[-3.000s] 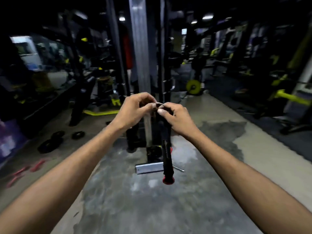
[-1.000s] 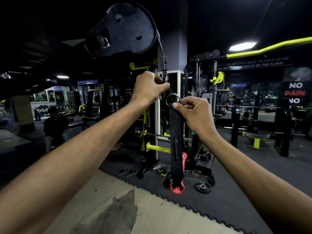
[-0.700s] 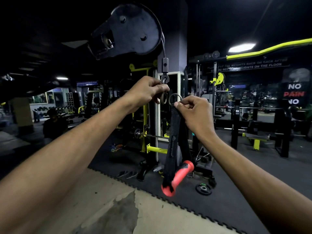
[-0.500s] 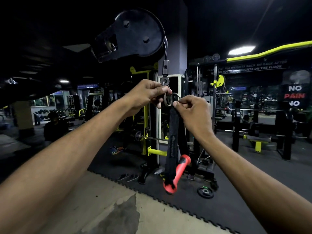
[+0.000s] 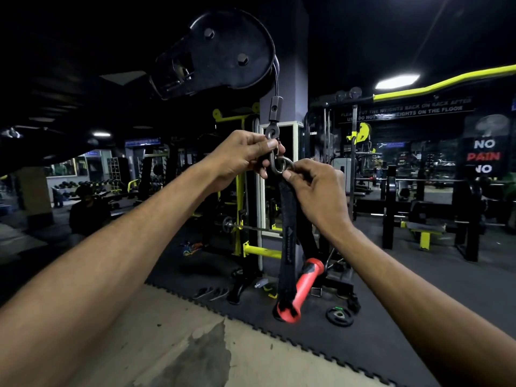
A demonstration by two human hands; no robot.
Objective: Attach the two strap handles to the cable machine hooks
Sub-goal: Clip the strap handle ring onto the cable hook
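Strap handle (image 5: pixel 288 247) ring meeting hook (image 5: pixel 273 160), both hands gripping.

The gym was dim, its ceiling nearly black. A bright ceiling panel (image 5: pixel 397 81) at upper right glared white, and a smaller light (image 5: pixel 101 134) glowed at far left. Forearms caught soft frontal light. The wide lens bent the edges, and the distant equipment looked murky and soft.
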